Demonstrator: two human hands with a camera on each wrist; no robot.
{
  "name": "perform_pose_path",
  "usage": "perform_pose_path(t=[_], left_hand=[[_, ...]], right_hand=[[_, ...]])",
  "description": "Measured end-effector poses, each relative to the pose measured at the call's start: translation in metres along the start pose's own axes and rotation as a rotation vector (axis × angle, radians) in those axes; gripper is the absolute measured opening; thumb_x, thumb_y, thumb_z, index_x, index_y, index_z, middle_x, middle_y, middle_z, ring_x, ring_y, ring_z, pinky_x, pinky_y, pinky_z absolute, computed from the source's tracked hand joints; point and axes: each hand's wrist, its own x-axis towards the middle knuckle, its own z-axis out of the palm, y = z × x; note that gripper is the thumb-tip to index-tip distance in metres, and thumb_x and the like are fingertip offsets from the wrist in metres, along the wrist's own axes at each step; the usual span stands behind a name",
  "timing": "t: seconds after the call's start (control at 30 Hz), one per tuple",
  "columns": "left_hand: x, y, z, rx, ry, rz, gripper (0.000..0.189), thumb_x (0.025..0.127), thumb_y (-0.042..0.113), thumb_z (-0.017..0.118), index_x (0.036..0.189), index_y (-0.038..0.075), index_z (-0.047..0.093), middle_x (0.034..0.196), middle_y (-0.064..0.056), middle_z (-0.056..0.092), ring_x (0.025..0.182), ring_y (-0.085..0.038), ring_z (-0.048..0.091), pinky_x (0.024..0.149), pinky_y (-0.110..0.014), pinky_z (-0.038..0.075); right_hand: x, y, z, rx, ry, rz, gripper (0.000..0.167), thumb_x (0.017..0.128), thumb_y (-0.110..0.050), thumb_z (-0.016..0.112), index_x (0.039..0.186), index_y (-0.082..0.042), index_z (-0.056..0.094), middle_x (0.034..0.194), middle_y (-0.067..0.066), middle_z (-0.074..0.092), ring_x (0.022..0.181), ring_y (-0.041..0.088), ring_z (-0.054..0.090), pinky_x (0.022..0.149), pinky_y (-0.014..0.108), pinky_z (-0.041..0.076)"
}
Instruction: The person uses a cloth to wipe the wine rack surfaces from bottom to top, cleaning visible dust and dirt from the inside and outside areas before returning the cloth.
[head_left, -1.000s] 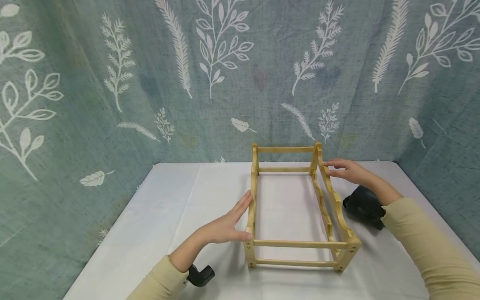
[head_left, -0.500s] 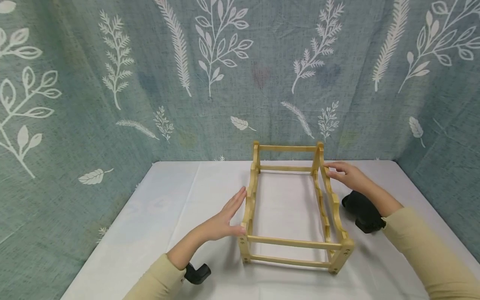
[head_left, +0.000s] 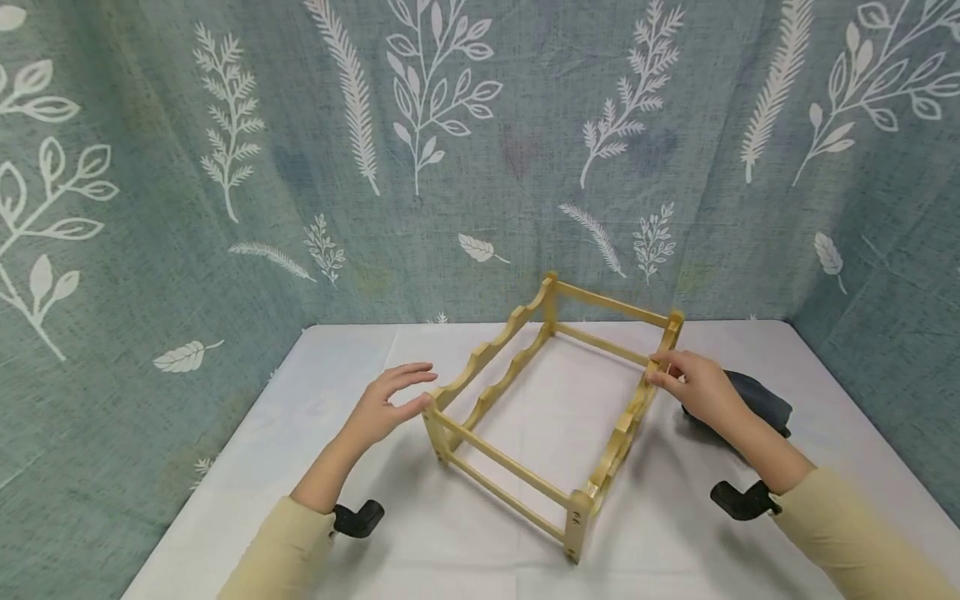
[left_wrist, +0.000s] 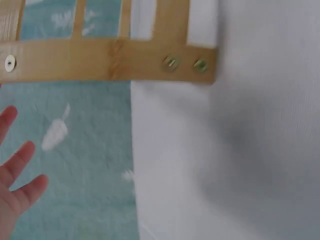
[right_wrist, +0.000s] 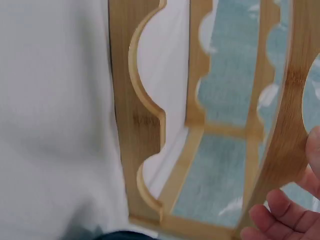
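A light wooden wine rack (head_left: 504, 457) with scalloped side rails stands turned at an angle on the white table. My left hand (head_left: 378, 408) is at its near left corner, thumb tip against the corner post and fingers spread in the air. In the left wrist view, the rack's screwed post (left_wrist: 100, 61) passes above the loose fingers (left_wrist: 19, 162). On the opposite side, my right hand (head_left: 701, 390) pinches the upper right rail. The right wrist view shows that rail (right_wrist: 289, 107) beside the thumb and curled fingers (right_wrist: 280, 212); the rest of the hand is cut off.
Behind the right hand lies a dark, soft-looking bundle (head_left: 761, 404), partly covered by the forearm. Black wrist devices (head_left: 360, 518) stick out below both sleeves. A green-grey patterned curtain (head_left: 450, 167) rises behind the table (head_left: 337, 375) and along its sides.
The rack has rotated from nearly straight to diagonal, its near left corner going left and its far end right. My left hand moved left and back; the right hand came slightly nearer.
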Motion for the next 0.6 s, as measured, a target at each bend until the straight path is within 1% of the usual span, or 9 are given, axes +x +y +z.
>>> perform_pose_path(t=[0.07, 0.13, 0.2, 0.23, 0.33, 0.47, 0.53, 0.6], left_hand=[[0.005, -0.009, -0.003, -0.029, 0.03, -0.068, 0.035, 0.088, 0.023, 0.063, 0.121, 0.012, 0.061, 0.124, -0.008, 0.058, 0.117, -0.029, 0.049, 0.097, -0.055, 0.034], [0.01, -0.015, -0.007, -0.039, 0.043, -0.141, 0.036, 0.09, 0.028, 0.06, 0.122, 0.012, 0.06, 0.116, -0.009, 0.062, 0.109, -0.028, 0.055, 0.093, -0.052, 0.039], [0.017, -0.019, -0.011, -0.035, 0.051, -0.193, 0.039, 0.091, 0.032, 0.057, 0.124, 0.011, 0.058, 0.109, -0.012, 0.065, 0.101, -0.028, 0.059, 0.087, -0.049, 0.044], [0.02, -0.02, -0.012, -0.024, 0.058, -0.208, 0.04, 0.091, 0.033, 0.056, 0.124, 0.01, 0.058, 0.107, -0.013, 0.066, 0.099, -0.029, 0.06, 0.084, -0.047, 0.046], [0.031, -0.023, -0.016, 0.005, 0.072, -0.254, 0.044, 0.091, 0.039, 0.054, 0.121, 0.008, 0.06, 0.108, -0.014, 0.065, 0.098, -0.029, 0.062, 0.081, -0.044, 0.05], [0.045, -0.025, -0.017, 0.012, 0.077, -0.315, 0.048, 0.09, 0.045, 0.052, 0.121, 0.01, 0.061, 0.116, -0.013, 0.063, 0.102, -0.03, 0.06, 0.085, -0.044, 0.049], [0.05, -0.026, -0.016, 0.015, 0.082, -0.336, 0.049, 0.09, 0.046, 0.051, 0.122, 0.01, 0.061, 0.116, -0.013, 0.062, 0.103, -0.031, 0.06, 0.086, -0.044, 0.048], [0.053, -0.025, -0.015, 0.057, 0.077, -0.342, 0.051, 0.091, 0.047, 0.048, 0.125, 0.011, 0.058, 0.12, -0.014, 0.061, 0.106, -0.032, 0.058, 0.088, -0.046, 0.046]], right_hand=[[-0.006, -0.007, 0.004, -0.037, 0.022, -0.007, 0.039, 0.09, -0.028, 0.057, 0.119, -0.001, 0.058, 0.077, 0.007, 0.058, 0.058, 0.014, 0.045, 0.05, 0.028, 0.035], [-0.012, -0.016, 0.009, -0.09, 0.057, -0.022, 0.037, 0.089, -0.028, 0.058, 0.115, -0.002, 0.059, 0.071, 0.003, 0.055, 0.056, 0.012, 0.044, 0.049, 0.027, 0.034], [-0.017, -0.025, 0.014, -0.152, 0.102, -0.041, 0.032, 0.087, -0.028, 0.06, 0.107, -0.003, 0.061, 0.064, 0.001, 0.05, 0.053, 0.012, 0.041, 0.047, 0.026, 0.033], [-0.019, -0.03, 0.017, -0.182, 0.131, -0.053, 0.029, 0.086, -0.028, 0.061, 0.103, -0.003, 0.061, 0.063, 0.001, 0.049, 0.052, 0.012, 0.042, 0.046, 0.026, 0.033], [-0.026, -0.041, 0.024, -0.269, 0.23, -0.103, 0.023, 0.082, -0.026, 0.067, 0.09, -0.006, 0.059, 0.063, 0.002, 0.05, 0.053, 0.014, 0.045, 0.044, 0.025, 0.033], [-0.032, -0.05, 0.032, -0.365, 0.35, -0.212, 0.026, 0.077, -0.027, 0.07, 0.078, -0.007, 0.054, 0.06, 0.003, 0.046, 0.051, 0.016, 0.044, 0.041, 0.024, 0.03], [-0.034, -0.051, 0.033, -0.409, 0.401, -0.272, 0.031, 0.08, -0.035, 0.064, 0.074, -0.008, 0.051, 0.057, 0.003, 0.043, 0.048, 0.015, 0.041, 0.039, 0.022, 0.027], [-0.034, -0.049, 0.032, -0.429, 0.441, -0.325, 0.04, 0.087, -0.044, 0.051, 0.074, -0.007, 0.053, 0.056, 0.003, 0.042, 0.047, 0.015, 0.04, 0.038, 0.022, 0.026]])
